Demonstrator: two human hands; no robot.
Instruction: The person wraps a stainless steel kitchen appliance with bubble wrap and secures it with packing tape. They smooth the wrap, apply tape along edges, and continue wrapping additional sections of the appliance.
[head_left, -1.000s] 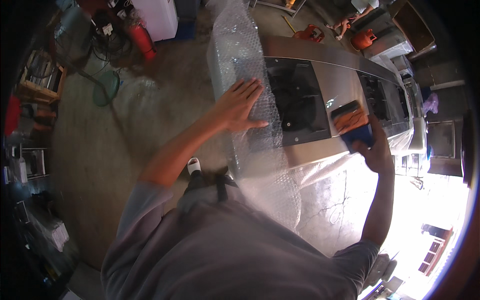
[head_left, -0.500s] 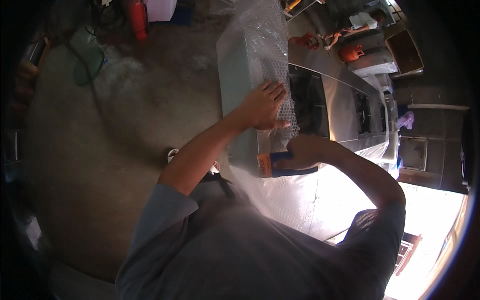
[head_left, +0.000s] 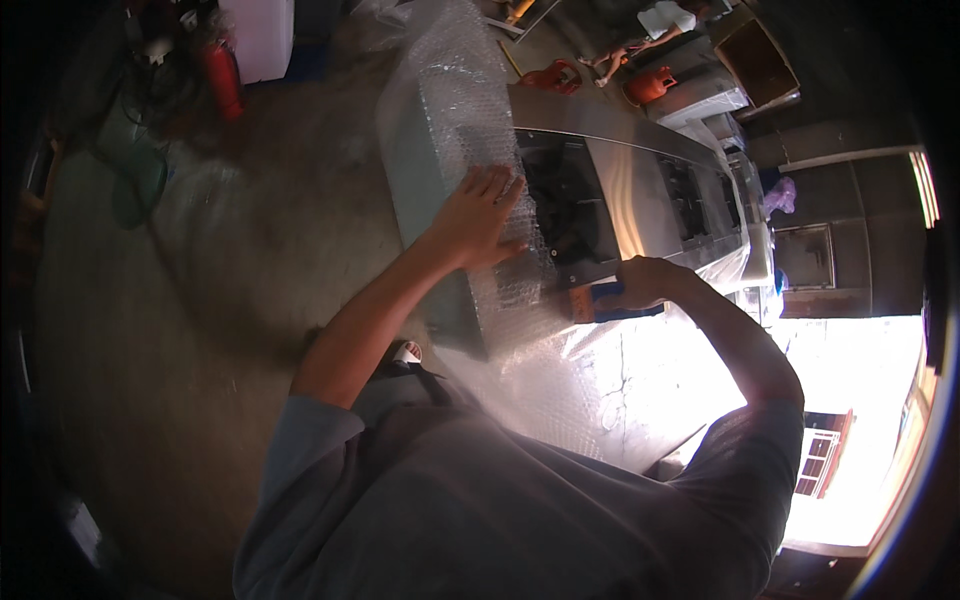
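Observation:
A long stainless-steel gas stove (head_left: 630, 170) with black burner wells stretches away in front of me. Clear bubble wrap (head_left: 462, 110) covers its left end and hangs down toward me. My left hand (head_left: 487, 220) lies on the wrap near the burner well, palm down with its fingers apart. At the stove's near edge, my right hand (head_left: 648, 282) is closed round a blue tool with an orange end (head_left: 585, 303). The tool's orange end points left, toward the wrap. Its exact kind is not clear, and my fingers hide part of it.
At the far left stand a red fire extinguisher (head_left: 224, 80) and a white box-shaped object (head_left: 258, 38). Beyond the stove are an orange gas cylinder (head_left: 650, 85), an open brown box (head_left: 757, 62) and another person (head_left: 668, 20). Bright light fills the opening (head_left: 860, 370) at right.
My view has shifted, so the stove sits farther left. My right hand and the tool are farther from my left hand, along the near edge. The left hand stays on the wrap.

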